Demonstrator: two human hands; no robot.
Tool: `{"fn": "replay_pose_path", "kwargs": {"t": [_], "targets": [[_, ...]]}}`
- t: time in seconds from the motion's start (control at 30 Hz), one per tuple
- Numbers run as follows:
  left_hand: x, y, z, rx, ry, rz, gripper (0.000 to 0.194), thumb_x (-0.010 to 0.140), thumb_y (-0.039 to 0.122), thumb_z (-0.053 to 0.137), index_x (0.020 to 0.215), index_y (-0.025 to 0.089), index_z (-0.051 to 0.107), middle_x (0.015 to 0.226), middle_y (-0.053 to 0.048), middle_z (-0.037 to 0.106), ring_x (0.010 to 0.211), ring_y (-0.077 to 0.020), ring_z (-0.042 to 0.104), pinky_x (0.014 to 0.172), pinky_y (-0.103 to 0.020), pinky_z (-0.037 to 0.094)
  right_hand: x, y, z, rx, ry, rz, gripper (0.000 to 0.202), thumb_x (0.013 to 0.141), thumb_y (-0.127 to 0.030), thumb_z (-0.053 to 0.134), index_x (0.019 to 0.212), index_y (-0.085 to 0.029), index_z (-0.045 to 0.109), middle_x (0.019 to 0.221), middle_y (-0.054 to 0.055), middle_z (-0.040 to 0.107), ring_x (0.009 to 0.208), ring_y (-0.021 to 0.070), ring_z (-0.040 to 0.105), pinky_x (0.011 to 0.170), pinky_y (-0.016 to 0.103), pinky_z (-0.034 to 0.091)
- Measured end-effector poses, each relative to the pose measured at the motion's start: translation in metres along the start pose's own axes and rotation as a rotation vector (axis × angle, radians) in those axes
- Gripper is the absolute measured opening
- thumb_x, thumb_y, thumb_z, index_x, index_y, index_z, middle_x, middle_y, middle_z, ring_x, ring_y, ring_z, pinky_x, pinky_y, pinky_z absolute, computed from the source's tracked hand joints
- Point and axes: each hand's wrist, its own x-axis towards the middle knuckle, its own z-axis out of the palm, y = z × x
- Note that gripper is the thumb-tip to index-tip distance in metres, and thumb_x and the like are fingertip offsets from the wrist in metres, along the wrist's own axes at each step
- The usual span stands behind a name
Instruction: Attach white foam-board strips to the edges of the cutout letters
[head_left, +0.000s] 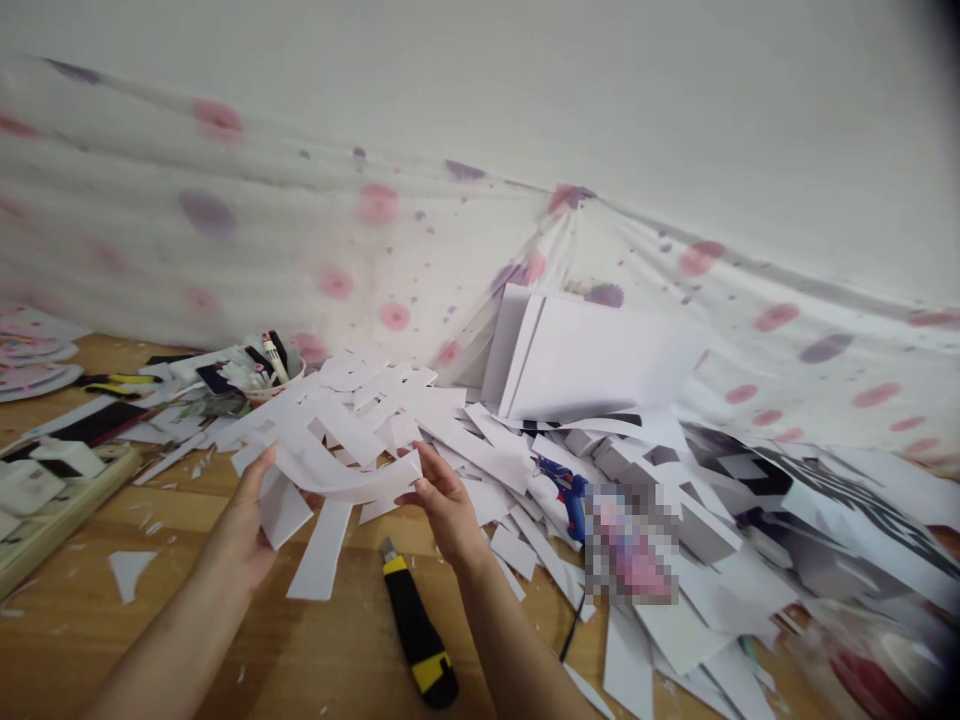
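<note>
A curved white strip [345, 480] spans between my hands above the wooden table. My left hand [259, 510] is closed on its left end, where a folded white piece hangs down. At the right end, my right hand [442, 495] pinches the strip between thumb and fingers. Below and between my forearms lies a black and yellow utility knife [418, 630], its tip pointing away from me. A blue glue gun [566, 490] rests among white scraps to the right of my right hand.
White cut strips [487, 450] heap over the table [180, 610]. Large white boards [592, 360] lean at the back against a spotted sheet [390, 250]. Further left are a basket of pens [274, 375], yellow-handled pliers [120, 383] and a power strip [67, 510].
</note>
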Motion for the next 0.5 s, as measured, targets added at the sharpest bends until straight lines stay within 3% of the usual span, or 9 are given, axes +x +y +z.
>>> {"fn": "replay_pose_path", "kwargs": {"t": [0.27,0.5], "targets": [[-0.0015,0.0013,0.0033,0.048,0.021,0.029,0.014,0.082,0.027,0.053,0.091,0.022,0.062,0.068,0.002,0.067,0.048,-0.013,0.061,0.041,-0.025,0.052,-0.0018,-0.0045,-0.0073,-0.011,-0.09,-0.002,0.04,0.07,-0.028,0.066,0.11,-0.023,0.058,0.105,0.002,0.066,0.09,0.0168,0.061,0.068,0.028,0.053],[-0.0006,0.0003,0.0013,0.021,-0.003,0.022,0.017,0.082,0.026,0.053,0.094,0.021,0.063,0.067,0.001,0.067,0.048,-0.013,0.06,0.041,-0.024,0.051,-0.0053,0.0048,-0.0101,0.097,-0.076,0.068,0.051,0.065,-0.032,0.071,0.113,-0.025,0.056,0.107,0.003,0.065,0.093,0.0189,0.06,0.072,0.033,0.052]]}}
